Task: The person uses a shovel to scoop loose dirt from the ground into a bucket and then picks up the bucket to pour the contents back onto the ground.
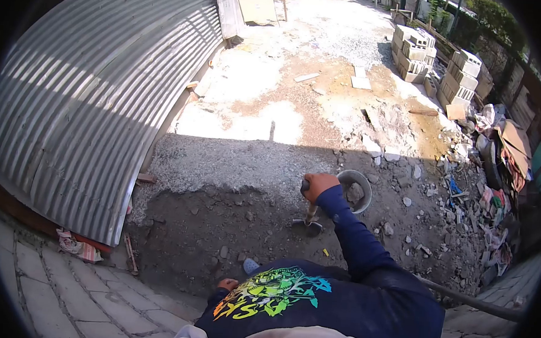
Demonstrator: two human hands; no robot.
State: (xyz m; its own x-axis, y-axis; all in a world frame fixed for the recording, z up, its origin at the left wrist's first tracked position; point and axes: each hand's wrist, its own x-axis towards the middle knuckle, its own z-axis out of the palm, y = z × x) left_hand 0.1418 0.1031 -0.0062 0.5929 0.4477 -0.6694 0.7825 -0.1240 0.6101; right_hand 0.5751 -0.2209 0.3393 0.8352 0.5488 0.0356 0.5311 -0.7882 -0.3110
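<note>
My right hand (322, 187), at the end of a dark blue sleeve, is closed around the dark top end of a wooden-handled tool (310, 215). The tool points down, and its dark metal head (306, 228) is at the soil. Just right of that hand, a round grey bucket (365, 201) holds a rock-like lump (355, 192). My left hand (228, 284) shows only in part beside my printed dark shirt (276, 292); its fingers are mostly hidden. Near it, the tip of a light blue shoe (250, 265) rests on the dug soil (200, 232).
A corrugated metal sheet (103, 93) leans along the left. Block walls (51, 274) border the near side. Rubble and rubbish (494, 223) lie at right, with stacked hollow blocks (413, 54) farther back. A long pole (471, 300) extends right from beside my body.
</note>
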